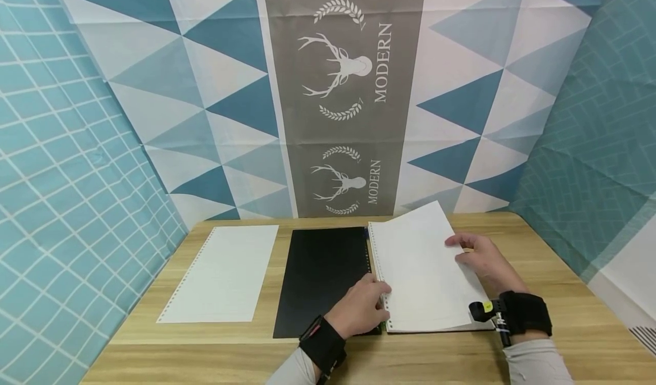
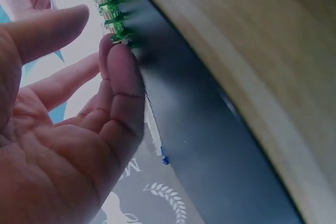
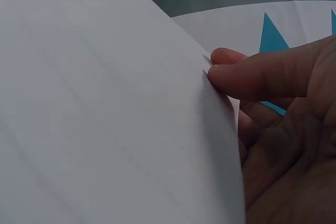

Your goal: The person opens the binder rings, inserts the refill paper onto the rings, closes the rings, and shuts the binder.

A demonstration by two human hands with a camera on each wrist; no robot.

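A loose-leaf binder lies open, its black cover (image 1: 323,282) to the left and a stack of white punched paper (image 1: 420,282) to the right. Green binder rings (image 2: 110,11) show between them in the left wrist view. My left hand (image 1: 361,305) rests at the binding, fingertips touching the rings and the punched paper edge, thumb apart from the fingers. At the far right side, my right hand (image 1: 482,257) pinches the edge of a white sheet (image 3: 115,108) between thumb and fingers. That sheet's upper right corner is lifted off the stack.
A separate white punched sheet (image 1: 220,274) lies flat on the left of the wooden table (image 1: 205,356). Patterned cloth (image 1: 343,89) hangs behind the table, with tiled-pattern cloth (image 1: 66,146) at the left side.
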